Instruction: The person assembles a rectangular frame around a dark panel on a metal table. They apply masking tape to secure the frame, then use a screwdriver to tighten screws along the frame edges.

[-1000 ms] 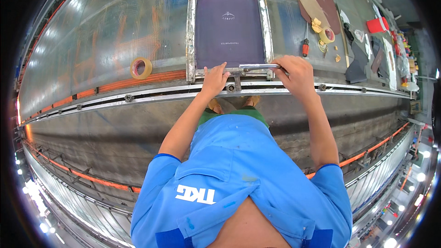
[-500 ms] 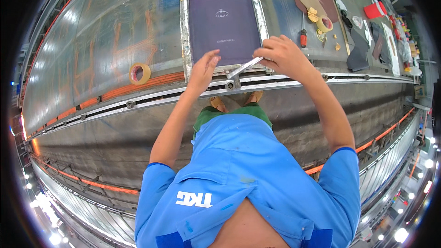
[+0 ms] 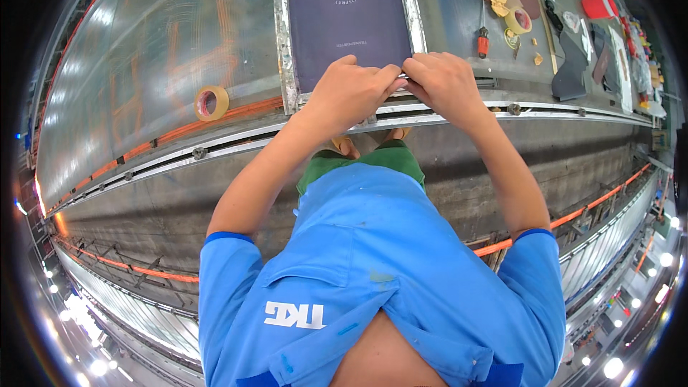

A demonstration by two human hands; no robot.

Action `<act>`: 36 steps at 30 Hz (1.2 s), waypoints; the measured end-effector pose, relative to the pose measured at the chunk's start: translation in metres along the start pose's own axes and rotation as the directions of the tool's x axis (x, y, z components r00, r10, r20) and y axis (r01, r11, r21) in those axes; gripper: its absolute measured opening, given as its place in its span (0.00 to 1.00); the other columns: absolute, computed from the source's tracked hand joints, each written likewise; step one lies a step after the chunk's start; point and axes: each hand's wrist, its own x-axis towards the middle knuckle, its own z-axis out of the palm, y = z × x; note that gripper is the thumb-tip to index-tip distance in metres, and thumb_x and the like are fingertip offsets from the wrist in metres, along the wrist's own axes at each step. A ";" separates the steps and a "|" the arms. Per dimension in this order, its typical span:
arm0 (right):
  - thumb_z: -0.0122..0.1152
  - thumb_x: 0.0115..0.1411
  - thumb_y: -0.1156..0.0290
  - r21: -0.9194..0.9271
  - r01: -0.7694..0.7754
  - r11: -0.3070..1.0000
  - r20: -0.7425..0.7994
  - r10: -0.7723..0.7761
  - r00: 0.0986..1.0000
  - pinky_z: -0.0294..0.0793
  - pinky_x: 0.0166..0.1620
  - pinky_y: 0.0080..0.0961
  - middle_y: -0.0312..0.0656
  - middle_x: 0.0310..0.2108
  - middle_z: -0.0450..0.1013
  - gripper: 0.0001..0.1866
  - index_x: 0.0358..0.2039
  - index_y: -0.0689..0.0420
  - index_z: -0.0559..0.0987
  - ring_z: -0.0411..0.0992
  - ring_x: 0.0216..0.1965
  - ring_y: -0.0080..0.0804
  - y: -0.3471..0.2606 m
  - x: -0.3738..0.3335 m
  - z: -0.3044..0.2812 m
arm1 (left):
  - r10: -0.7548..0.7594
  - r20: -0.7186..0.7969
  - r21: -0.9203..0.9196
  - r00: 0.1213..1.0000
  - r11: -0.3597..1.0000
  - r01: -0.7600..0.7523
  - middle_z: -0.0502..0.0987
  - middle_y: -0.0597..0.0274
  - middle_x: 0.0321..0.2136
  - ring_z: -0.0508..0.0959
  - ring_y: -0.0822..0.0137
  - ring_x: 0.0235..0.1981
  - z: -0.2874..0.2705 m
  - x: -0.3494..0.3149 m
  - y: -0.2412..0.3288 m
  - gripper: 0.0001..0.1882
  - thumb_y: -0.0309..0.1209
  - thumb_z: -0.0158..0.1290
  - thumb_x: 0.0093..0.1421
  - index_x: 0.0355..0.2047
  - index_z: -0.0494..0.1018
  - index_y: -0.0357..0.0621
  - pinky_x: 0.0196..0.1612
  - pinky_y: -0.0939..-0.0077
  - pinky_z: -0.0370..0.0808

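My left hand (image 3: pixel 351 92) and my right hand (image 3: pixel 446 84) meet fingertip to fingertip at the near right corner of a silk-screen frame (image 3: pixel 284 50). Both are closed. Between the fingertips shows only a sliver of a slim silver wrench (image 3: pixel 404 75); my right fingers pinch it, and the rest is hidden behind the hands. What my left fingers grip cannot be made out. The frame has worn, paint-smeared metal sides around a dark purple mesh (image 3: pixel 344 29) with small pale designs. It lies flat on the long table, its near edge partly covered by my hands.
A metal rail (image 3: pixel 545 110) with bolts runs along the table's near edge. Tan tape (image 3: pixel 212 103) lies left of the frame. To the right are a red-handled screwdriver (image 3: pixel 483 44), another tape roll (image 3: pixel 518 21), dark cut pieces (image 3: pixel 570 72) and a red container (image 3: pixel 599 6).
My left hand has moved right and closed beside my right hand. The wrench, earlier slanting over the rail clamp, is now mostly hidden. The view has shifted slightly.
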 end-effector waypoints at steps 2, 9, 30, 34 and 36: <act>0.69 0.51 0.64 -0.025 -0.057 0.998 -0.021 0.057 0.998 0.70 0.29 0.31 0.34 0.22 0.68 0.13 0.28 0.51 0.71 0.72 0.26 0.34 -0.004 -0.003 0.003 | 0.021 0.013 -0.041 1.000 0.999 -0.021 0.79 0.64 0.20 0.72 0.60 0.19 0.000 0.001 -0.003 0.13 0.43 0.50 0.69 0.34 0.75 0.49 0.29 0.69 0.62; 0.69 0.50 0.63 -0.055 -0.135 0.989 -0.085 0.130 0.988 0.68 0.28 0.30 0.33 0.21 0.66 0.14 0.25 0.50 0.70 0.71 0.24 0.31 -0.009 -0.003 0.006 | 0.067 0.076 -0.045 0.995 0.997 -0.064 0.75 0.64 0.15 0.69 0.60 0.17 -0.006 0.011 -0.012 0.14 0.44 0.50 0.68 0.34 0.76 0.49 0.29 0.68 0.62; 0.69 0.49 0.64 -0.098 -0.419 0.903 -0.214 0.392 0.895 0.68 0.29 0.32 0.34 0.21 0.66 0.13 0.25 0.50 0.71 0.71 0.25 0.31 -0.045 -0.011 0.014 | 0.094 0.134 -0.265 0.987 0.963 -0.055 0.76 0.58 0.18 0.69 0.56 0.21 -0.020 0.038 -0.030 0.15 0.40 0.48 0.69 0.34 0.79 0.45 0.33 0.66 0.66; 0.68 0.53 0.62 -0.046 -0.518 0.854 -0.190 0.502 0.844 0.71 0.29 0.34 0.34 0.21 0.69 0.11 0.27 0.51 0.74 0.73 0.24 0.32 -0.052 -0.009 0.016 | -0.009 0.212 -0.262 0.977 0.963 0.065 0.80 0.56 0.24 0.72 0.53 0.24 -0.024 0.049 -0.029 0.17 0.43 0.47 0.69 0.36 0.80 0.47 0.36 0.62 0.69; 0.64 0.58 0.58 -0.017 -0.545 0.838 0.044 0.545 0.837 0.76 0.34 0.39 0.38 0.26 0.74 0.11 0.34 0.52 0.78 0.76 0.28 0.41 -0.046 -0.003 0.003 | -0.039 0.183 -0.378 0.982 0.920 0.107 0.81 0.55 0.25 0.77 0.51 0.28 -0.023 0.055 -0.028 0.19 0.46 0.45 0.69 0.36 0.80 0.47 0.36 0.59 0.72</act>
